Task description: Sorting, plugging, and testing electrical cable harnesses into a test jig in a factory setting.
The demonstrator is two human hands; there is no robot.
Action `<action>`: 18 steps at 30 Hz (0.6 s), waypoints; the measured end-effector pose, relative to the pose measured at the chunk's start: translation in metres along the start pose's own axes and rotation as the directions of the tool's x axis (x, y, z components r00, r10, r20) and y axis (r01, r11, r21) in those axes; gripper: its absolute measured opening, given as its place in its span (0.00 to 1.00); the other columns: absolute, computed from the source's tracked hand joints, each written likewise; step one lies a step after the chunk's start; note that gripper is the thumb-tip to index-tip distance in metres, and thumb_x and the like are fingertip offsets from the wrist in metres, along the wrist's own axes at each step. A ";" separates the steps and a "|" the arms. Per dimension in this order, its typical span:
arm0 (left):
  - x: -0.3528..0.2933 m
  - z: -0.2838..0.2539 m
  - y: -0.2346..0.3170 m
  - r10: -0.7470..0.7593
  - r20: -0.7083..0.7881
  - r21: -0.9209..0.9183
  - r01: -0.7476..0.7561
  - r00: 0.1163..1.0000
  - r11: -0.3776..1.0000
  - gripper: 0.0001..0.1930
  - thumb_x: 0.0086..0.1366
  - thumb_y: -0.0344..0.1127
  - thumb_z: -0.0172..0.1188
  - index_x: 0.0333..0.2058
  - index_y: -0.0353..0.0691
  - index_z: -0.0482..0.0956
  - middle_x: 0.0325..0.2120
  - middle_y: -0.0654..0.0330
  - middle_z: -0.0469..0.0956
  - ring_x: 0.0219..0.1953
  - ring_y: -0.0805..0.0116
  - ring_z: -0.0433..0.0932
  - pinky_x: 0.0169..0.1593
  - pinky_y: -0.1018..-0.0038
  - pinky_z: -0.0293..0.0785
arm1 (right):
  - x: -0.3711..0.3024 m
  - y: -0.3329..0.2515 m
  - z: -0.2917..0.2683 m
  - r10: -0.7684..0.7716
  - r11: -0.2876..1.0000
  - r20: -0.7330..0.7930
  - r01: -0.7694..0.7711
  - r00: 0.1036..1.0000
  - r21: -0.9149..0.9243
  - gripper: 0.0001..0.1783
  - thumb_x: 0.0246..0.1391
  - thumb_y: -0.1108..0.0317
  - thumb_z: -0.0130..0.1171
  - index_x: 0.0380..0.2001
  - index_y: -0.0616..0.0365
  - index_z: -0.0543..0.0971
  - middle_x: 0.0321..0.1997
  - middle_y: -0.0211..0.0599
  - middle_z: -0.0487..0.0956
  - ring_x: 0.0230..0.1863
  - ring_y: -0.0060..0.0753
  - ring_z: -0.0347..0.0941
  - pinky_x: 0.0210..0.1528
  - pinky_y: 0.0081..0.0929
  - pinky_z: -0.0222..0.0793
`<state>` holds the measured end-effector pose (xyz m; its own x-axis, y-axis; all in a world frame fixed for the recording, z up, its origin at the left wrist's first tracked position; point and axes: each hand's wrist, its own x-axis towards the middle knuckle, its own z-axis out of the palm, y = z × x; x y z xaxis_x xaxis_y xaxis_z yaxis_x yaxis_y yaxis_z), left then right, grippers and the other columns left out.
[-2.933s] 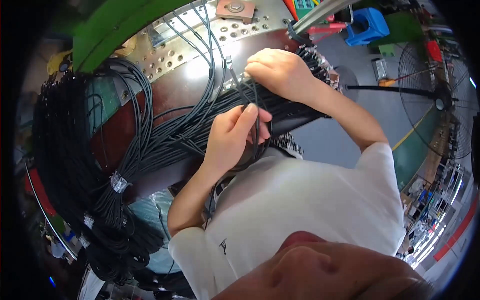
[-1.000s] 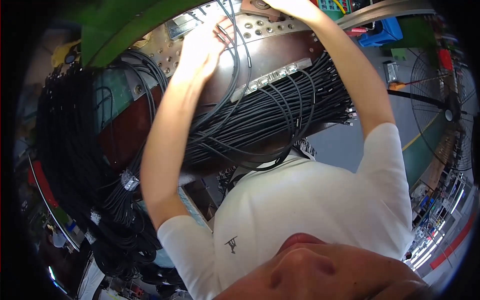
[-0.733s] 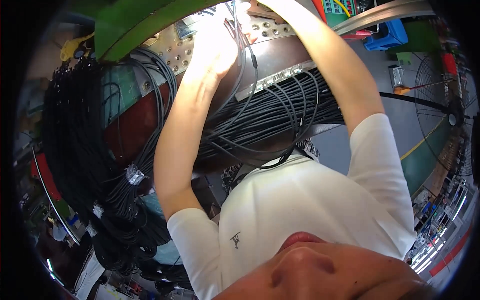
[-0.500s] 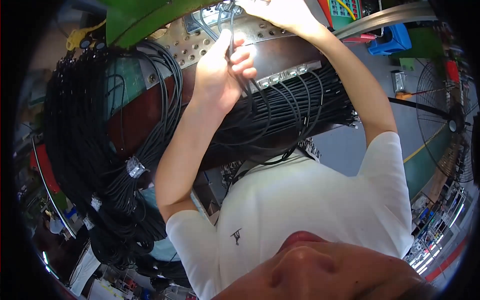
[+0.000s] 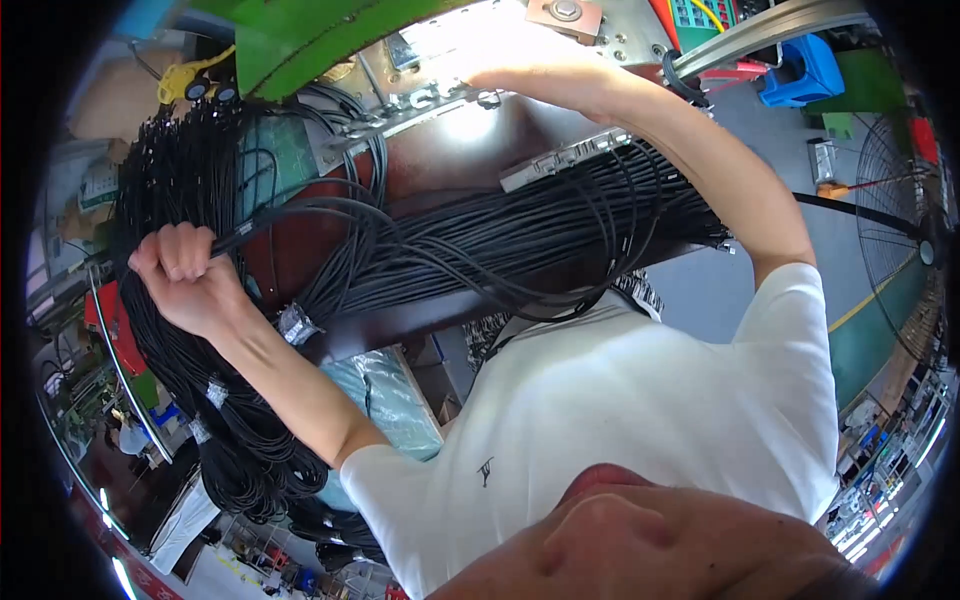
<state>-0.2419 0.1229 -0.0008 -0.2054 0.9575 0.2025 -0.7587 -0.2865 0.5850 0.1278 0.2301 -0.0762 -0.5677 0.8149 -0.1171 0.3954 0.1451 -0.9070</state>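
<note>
My left hand (image 5: 190, 280) is closed around a few black cables (image 5: 315, 205), out at the left beside the thick hanging cable bundle (image 5: 140, 190). From that hand the cables run back to the right over the brown bench edge (image 5: 440, 150). My right hand (image 5: 535, 65) reaches over the perforated metal plate (image 5: 622, 42); bright glare washes out its fingers, so any grip is hidden. Just below it lies a toothed metal strip (image 5: 400, 118). A metal holder strip (image 5: 565, 162) with slots sits nearer me, above a row of black cables (image 5: 480, 240).
A green machine cover (image 5: 330, 40) overhangs the far side. Cable bundles tied with silvery wrap (image 5: 297, 325) hang at the left. A yellow-handled tool (image 5: 180, 80) lies far left. To the right are a blue stool (image 5: 797, 75) and a large fan (image 5: 900, 240).
My left hand has moved from the metal plate far out to the left, drawing black cables with it. My right hand stays over the plate, slightly lower.
</note>
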 end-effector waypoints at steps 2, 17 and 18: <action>0.010 0.002 -0.013 -0.040 0.040 0.047 0.038 0.998 0.998 0.14 0.72 0.39 0.41 0.27 0.41 0.65 0.15 0.68 0.53 0.18 0.76 0.51 0.22 0.78 0.53 | 0.007 0.040 -0.009 -0.385 0.901 -0.042 0.366 0.922 -0.234 0.19 0.55 0.52 0.56 0.41 0.55 0.80 0.38 0.36 0.80 0.41 0.29 0.74 0.47 0.26 0.69; 0.130 -0.122 -0.169 0.222 -0.508 0.841 0.423 0.832 0.338 0.20 0.54 0.32 0.67 0.45 0.32 0.75 0.46 0.53 0.74 0.46 0.66 0.73 0.47 0.69 0.72 | -0.090 0.055 -0.024 -0.294 0.843 0.121 0.317 0.948 -0.434 0.11 0.54 0.67 0.57 0.41 0.58 0.79 0.39 0.37 0.77 0.44 0.38 0.72 0.48 0.30 0.67; 0.126 -0.120 -0.167 0.224 -0.511 0.839 0.426 0.830 0.338 0.20 0.54 0.32 0.67 0.45 0.32 0.75 0.46 0.53 0.74 0.46 0.66 0.73 0.47 0.69 0.72 | -0.091 0.058 -0.025 -0.294 0.843 0.126 0.319 0.948 -0.433 0.11 0.54 0.67 0.57 0.41 0.58 0.79 0.39 0.37 0.77 0.44 0.38 0.72 0.48 0.30 0.67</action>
<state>-0.2148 0.2954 -0.1672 -0.6562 0.7476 -0.1028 0.1744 0.2828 0.9432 0.2203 0.1780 -0.1080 -0.7449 0.6589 0.1047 0.4651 0.6253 -0.6267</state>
